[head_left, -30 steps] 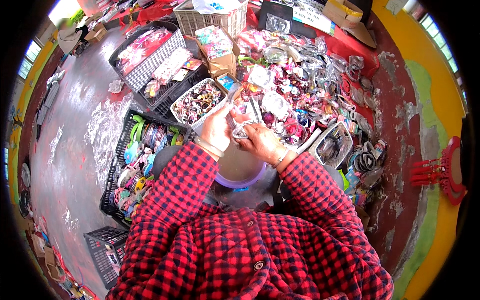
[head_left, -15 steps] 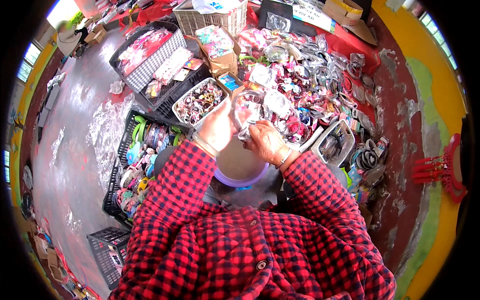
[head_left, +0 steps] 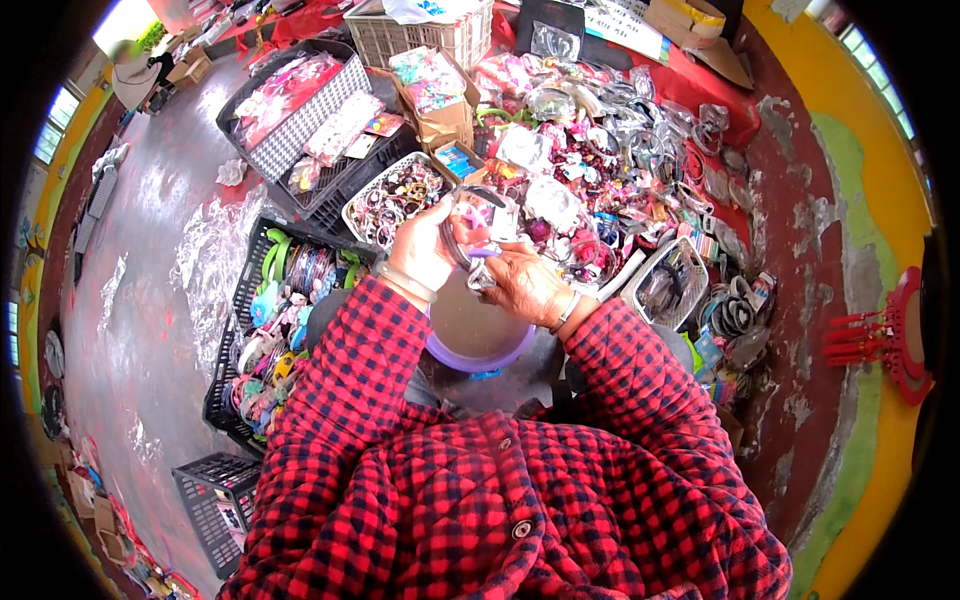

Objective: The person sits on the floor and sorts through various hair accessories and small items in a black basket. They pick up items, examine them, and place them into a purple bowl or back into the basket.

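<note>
A dark curved headband (head_left: 449,238) is gripped by my left hand (head_left: 422,248), its bend rising past my fingertips. My right hand (head_left: 530,285) is closed beside it, pinching a crumpled shiny piece of clear plastic (head_left: 480,272) at the headband's lower end. My palm and fingers hide part of both. Below my hands stands a round basin with a purple rim (head_left: 518,352). Just beyond them spreads a big heap of hair accessories (head_left: 590,150), many in clear wrappers.
A white basket (head_left: 352,215) of small hair ties stands ahead left. Left of me is a black crate (head_left: 235,330) of colourful headbands. Another white basket (head_left: 705,272) lies to the right. Boxes and a beige crate (head_left: 420,42) stand at the back; a person (head_left: 135,80) sits far left.
The headband's dark band now shows bare, where clear plastic covered it before. The plastic is bunched at my right fingers. My left hand has shifted slightly.
</note>
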Tool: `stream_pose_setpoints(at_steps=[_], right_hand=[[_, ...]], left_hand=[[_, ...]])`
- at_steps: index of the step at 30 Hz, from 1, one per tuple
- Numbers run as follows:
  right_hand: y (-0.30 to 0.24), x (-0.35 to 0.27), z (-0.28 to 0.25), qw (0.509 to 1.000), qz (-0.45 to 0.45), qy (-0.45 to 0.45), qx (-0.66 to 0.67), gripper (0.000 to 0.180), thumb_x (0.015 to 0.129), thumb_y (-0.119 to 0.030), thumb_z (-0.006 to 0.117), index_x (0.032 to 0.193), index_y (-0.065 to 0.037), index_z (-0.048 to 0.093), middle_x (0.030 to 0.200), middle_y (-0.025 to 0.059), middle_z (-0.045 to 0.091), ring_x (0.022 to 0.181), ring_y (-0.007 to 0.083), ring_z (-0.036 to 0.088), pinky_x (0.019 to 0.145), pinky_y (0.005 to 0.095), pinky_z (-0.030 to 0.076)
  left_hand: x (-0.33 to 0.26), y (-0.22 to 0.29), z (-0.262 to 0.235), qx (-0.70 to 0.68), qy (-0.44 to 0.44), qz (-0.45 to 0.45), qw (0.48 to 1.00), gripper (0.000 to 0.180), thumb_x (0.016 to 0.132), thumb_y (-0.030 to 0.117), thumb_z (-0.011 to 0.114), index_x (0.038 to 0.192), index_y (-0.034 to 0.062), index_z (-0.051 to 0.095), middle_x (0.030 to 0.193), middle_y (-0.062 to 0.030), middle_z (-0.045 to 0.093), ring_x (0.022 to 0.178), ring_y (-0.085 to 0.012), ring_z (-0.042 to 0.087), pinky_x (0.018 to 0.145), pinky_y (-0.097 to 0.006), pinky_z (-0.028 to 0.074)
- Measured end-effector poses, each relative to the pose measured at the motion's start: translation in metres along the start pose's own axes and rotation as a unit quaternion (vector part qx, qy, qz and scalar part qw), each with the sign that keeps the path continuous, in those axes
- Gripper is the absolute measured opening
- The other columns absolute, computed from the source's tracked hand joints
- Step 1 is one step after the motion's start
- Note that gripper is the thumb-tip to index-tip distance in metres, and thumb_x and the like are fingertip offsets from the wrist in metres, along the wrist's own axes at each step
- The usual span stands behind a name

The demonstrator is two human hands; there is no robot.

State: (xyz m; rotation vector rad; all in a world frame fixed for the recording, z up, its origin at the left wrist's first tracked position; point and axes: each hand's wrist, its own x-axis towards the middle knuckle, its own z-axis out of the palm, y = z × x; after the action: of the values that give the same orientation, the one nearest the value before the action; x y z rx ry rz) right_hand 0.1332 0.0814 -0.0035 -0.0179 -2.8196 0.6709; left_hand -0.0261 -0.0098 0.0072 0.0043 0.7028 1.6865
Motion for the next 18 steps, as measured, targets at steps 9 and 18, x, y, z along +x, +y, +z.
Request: stream_pose_setpoints(at_steps=[9,18], right_hand=[[-0.005,-0.001,-0.004,0.999,-0.042,0.027,-0.019,0.022,0.069,-0.018,0.063,0.076,-0.004,0.048,0.069,0.0126,0.056,0.074,0.0307,0.055,0.077,0.0400,0.040],[-0.012,0.007,-0.004,0.999,0.034,0.022,0.011,0.024,0.071,-0.021,0.061,0.078,-0.003,0.047,0.066,0.0166,0.053,0.067,0.0351,0.053,0.066,0.0423,0.040]], left_hand=[[-0.007,0.007,0.006,0.003,0.004,-0.030,1.000,0.038,0.092,0.036,0.038,0.085,0.0012,0.053,0.069,-0.0082,0.054,0.070,-0.0244,0.054,0.077,-0.039,0.046],[-0.005,-0.012,0.004,-0.028,-0.057,0.067,0.996,0.029,0.093,0.026,0.036,0.095,0.0010,0.051,0.058,0.0012,0.040,0.052,-0.0126,0.040,0.064,-0.033,0.041]])
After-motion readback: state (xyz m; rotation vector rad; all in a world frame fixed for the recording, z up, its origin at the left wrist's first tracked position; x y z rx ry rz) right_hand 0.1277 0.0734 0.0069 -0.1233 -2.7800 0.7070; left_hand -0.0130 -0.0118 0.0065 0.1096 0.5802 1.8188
